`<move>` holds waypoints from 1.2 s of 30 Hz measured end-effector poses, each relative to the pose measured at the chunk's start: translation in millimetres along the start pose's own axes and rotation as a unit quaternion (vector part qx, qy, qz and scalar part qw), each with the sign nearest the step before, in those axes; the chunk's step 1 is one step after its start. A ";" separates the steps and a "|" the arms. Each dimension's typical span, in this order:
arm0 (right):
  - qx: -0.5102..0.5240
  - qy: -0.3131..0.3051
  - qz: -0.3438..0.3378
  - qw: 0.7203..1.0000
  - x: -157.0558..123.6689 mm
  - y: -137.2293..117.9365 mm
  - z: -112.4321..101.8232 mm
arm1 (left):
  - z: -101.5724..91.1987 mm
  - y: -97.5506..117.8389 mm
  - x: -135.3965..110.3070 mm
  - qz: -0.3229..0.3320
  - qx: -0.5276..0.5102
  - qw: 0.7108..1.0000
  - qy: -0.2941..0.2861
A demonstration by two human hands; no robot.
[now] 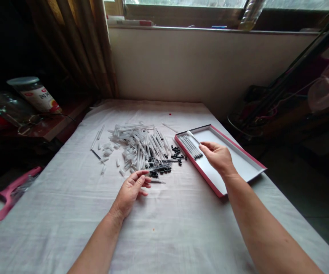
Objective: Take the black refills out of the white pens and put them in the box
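A heap of clear pen barrels [137,146] lies mid-table with thin dark refills [160,166] and small black caps [176,151] beside it. A shallow red-edged box [238,160] sits to the right and holds a row of finished pens [191,146]. My right hand [218,156] hovers over the box, fingers curled at the row's near end; what it pinches is hidden. My left hand [131,190] rests on the cloth by the heap, fingers loosely bent over a single refill [157,182].
A white cloth [164,228] covers the table. A lidded jar [37,95] stands on a side shelf at left, a pink-handled object [8,192] lies below it. A curtain [96,49] and a window sill are at the back, with clutter on the right.
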State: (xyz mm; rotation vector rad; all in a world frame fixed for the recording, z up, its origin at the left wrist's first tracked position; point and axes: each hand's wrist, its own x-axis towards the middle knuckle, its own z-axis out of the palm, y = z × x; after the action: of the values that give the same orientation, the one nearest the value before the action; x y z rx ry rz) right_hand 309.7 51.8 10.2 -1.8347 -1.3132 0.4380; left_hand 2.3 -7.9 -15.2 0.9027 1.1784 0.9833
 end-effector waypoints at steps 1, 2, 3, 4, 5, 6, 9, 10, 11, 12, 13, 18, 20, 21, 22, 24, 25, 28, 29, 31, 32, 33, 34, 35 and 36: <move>-0.057 -0.009 0.026 0.998 13.9 5.5 -1.2 | 0.5 0.2 -0.1 -0.001 0.000 1.000 0.001; -0.123 -0.014 0.052 0.991 26.3 10.4 -1.1 | 0.8 0.5 -0.2 -0.002 -0.001 1.000 0.001; -0.175 -0.017 0.068 0.982 37.0 14.8 0.3 | 0.9 0.6 -0.2 -0.003 -0.003 1.000 0.001; -0.210 -0.023 0.081 0.974 46.0 18.6 2.8 | 0.8 0.7 -0.2 -0.004 -0.005 1.000 0.001; -0.236 -0.030 0.087 0.967 53.1 21.8 6.0 | 0.5 0.6 -0.1 -0.005 -0.006 1.000 0.000; -0.253 -0.035 0.088 0.963 58.7 24.4 9.8 | 0.1 0.4 -0.1 -0.005 -0.007 1.000 -0.001; -0.271 -0.048 0.079 0.958 68.0 28.8 22.3 | -1.0 0.0 0.2 -0.008 -0.006 1.000 -0.005; -0.272 -0.051 0.076 0.958 69.5 29.2 26.2 | -1.1 0.0 0.3 -0.009 -0.007 1.000 -0.007; -0.272 -0.053 0.074 0.958 70.5 29.3 29.8 | -1.1 0.1 0.4 -0.011 -0.007 1.000 -0.007; -0.272 -0.056 0.070 0.958 71.1 29.2 32.8 | -1.1 0.2 0.6 -0.012 -0.006 1.000 -0.008; -0.272 -0.059 0.066 0.958 71.4 29.0 35.3 | -1.0 0.3 0.8 -0.013 -0.006 1.000 -0.008; -0.268 -0.072 0.043 0.960 71.6 30.5 39.6 | -0.7 0.1 1.2 -0.011 -0.001 1.000 -0.009; -0.262 -0.073 0.038 0.962 72.1 32.6 38.8 | -0.5 0.3 1.0 -0.011 -0.005 1.000 -0.008; -0.257 -0.074 0.036 0.963 72.6 34.0 38.3 | -0.4 0.5 0.9 -0.012 -0.007 1.000 -0.008; -0.253 -0.073 0.036 0.964 73.1 35.4 37.9 | -0.2 0.7 0.8 -0.012 -0.010 1.000 -0.008; -0.243 -0.071 0.035 0.967 74.2 38.5 37.0 | -0.2 1.4 0.5 -0.011 -0.013 1.000 -0.007; -0.238 -0.068 0.035 0.968 74.6 39.9 36.5 | -0.4 1.6 0.3 -0.011 -0.014 1.000 -0.006; -0.221 -0.063 0.037 0.972 74.8 42.8 33.7 | -1.5 1.7 0.2 -0.006 -0.017 1.000 -0.007; -0.216 -0.064 0.038 0.974 74.3 42.9 32.0 | -1.9 1.5 0.2 -0.005 -0.018 1.000 -0.008; -0.205 -0.067 0.040 0.976 71.8 41.1 27.4 | -2.7 0.9 0.5 -0.005 -0.022 1.000 -0.011; -0.200 -0.068 0.040 0.977 69.6 39.0 24.5 | -3.1 0.6 0.8 -0.004 -0.027 1.000 -0.012; -0.195 -0.067 0.038 0.978 66.6 35.9 21.5 | -3.4 0.5 1.1 -0.003 -0.034 0.999 -0.012; -0.190 -0.065 0.034 0.979 62.6 31.8 18.6 | -3.7 0.4 1.5 -0.001 -0.044 0.999 -0.011; -0.185 -0.059 0.029 0.981 57.5 26.6 16.0 | -4.1 0.6 2.1 -0.001 -0.059 0.998 -0.009; -0.178 -0.054 0.019 0.982 51.3 20.3 14.2 | -4.6 1.1 2.6 -0.003 -0.076 0.997 -0.006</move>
State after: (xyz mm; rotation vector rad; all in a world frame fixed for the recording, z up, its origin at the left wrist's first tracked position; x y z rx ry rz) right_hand 332.9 101.5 -5.3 -2.1580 -1.5074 0.3421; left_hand -2.1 -4.9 -15.8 0.7815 1.0800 1.0461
